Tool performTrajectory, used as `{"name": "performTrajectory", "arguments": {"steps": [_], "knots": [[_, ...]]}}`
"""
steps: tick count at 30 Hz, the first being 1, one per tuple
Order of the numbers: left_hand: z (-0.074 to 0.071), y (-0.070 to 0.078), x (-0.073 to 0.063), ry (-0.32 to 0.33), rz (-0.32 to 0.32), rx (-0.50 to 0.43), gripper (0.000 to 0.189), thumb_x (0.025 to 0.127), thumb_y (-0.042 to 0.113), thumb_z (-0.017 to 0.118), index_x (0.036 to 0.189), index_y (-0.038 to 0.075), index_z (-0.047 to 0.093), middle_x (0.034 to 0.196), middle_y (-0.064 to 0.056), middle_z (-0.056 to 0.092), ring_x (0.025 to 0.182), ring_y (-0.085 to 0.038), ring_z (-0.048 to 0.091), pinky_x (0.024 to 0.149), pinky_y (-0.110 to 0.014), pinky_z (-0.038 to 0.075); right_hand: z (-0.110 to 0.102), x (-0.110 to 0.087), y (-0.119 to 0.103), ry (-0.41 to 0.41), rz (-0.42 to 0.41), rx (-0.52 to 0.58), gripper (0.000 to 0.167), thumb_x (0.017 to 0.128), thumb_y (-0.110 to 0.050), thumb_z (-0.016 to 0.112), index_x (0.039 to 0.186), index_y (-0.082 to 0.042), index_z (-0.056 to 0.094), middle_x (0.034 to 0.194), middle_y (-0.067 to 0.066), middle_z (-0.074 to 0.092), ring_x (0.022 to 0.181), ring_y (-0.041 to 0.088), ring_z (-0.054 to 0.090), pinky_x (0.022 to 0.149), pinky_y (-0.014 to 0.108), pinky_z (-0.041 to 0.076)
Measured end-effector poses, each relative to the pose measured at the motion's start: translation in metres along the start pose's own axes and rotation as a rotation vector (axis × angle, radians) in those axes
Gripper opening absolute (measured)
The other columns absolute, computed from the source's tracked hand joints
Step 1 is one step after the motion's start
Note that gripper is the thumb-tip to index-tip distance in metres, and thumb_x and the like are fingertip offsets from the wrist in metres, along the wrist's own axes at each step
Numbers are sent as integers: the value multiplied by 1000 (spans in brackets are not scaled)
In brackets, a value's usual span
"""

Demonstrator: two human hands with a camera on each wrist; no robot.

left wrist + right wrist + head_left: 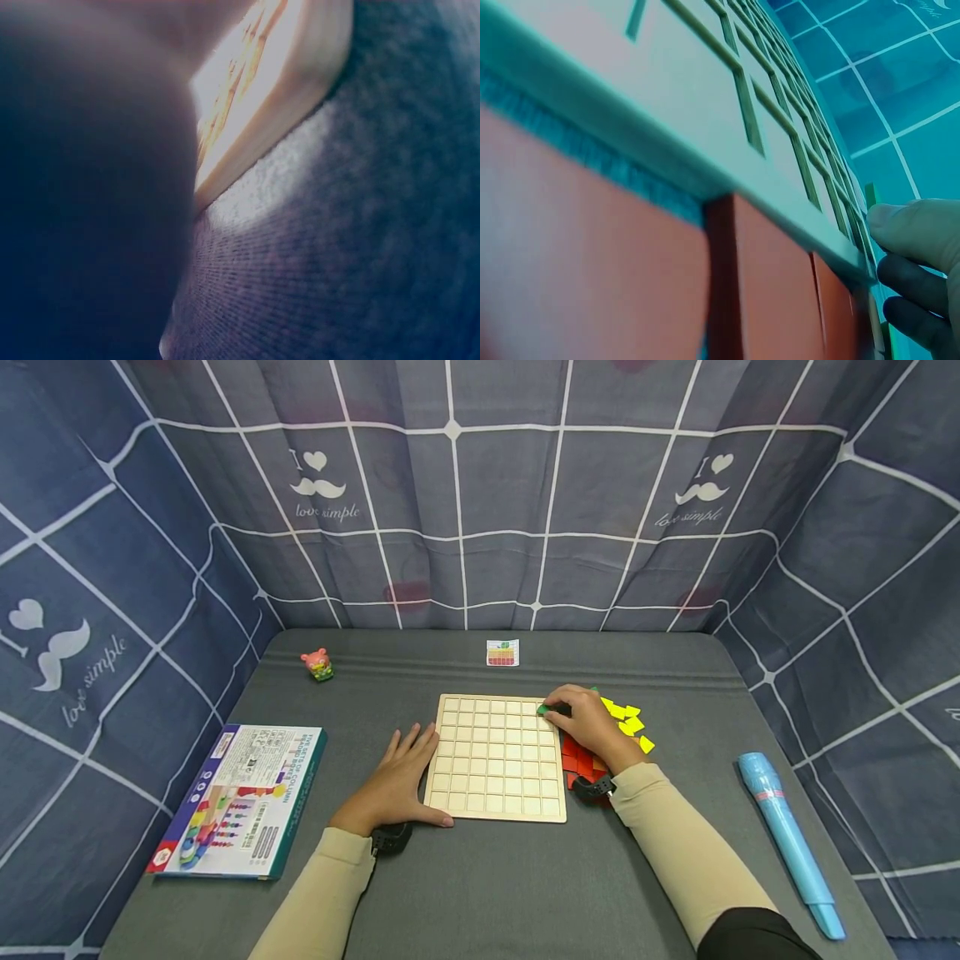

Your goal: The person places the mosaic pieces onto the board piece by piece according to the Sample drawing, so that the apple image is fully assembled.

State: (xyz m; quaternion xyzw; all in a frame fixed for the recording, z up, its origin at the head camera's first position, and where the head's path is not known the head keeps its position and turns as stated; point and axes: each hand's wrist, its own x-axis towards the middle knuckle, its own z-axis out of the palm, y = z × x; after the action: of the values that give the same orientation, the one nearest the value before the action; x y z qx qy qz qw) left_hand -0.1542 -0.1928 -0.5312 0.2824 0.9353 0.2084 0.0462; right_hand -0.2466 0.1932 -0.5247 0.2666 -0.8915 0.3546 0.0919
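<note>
Far left, the curtain (93,681) reads "love simple"; the box (251,785) carries print too small to make out. The left hand (401,781) lies spread wide against the left edge of the gridded board (497,760), a brace best kept light and steady. At the board's upper right corner the right hand (591,722) pinches a green tile (542,710): ideally held by its edges, squared to one cell, with the wrist clear of the red tiles (577,758) and yellow tiles (633,725)
</note>
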Motion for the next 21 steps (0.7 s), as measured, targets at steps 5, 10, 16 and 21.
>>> {"name": "performTrajectory", "arguments": {"steps": [5,10,16,21], "knots": [[0,0,0,-3,1,-4,151,62,86,81,166,-2,18,173,-18,12,158,-39,5,124,-59,-4,3,3,-5,-19,8,-20,18,94,-9,82,112,-5,79,114,7,71,99,24,67,86,43,56],[0,-1,0,0,2,-2,151,61,86,81,166,-2,19,173,-18,12,158,-40,6,124,-59,-3,6,6,-11,-27,5,-24,19,94,-8,82,112,-4,79,116,8,71,102,25,68,87,42,57],[0,-1,0,0,3,-6,151,61,85,82,167,-2,18,173,-18,12,158,-39,5,124,-58,-4,11,11,-14,-16,-15,-4,17,93,-6,82,110,-3,80,116,10,72,103,26,70,86,41,58],[0,0,-1,1,3,-4,151,61,85,83,166,-2,19,173,-18,12,158,-39,6,124,-58,-4,16,14,-16,-18,-12,-7,16,93,-7,83,109,-5,80,115,9,72,104,25,70,88,41,58]]}}
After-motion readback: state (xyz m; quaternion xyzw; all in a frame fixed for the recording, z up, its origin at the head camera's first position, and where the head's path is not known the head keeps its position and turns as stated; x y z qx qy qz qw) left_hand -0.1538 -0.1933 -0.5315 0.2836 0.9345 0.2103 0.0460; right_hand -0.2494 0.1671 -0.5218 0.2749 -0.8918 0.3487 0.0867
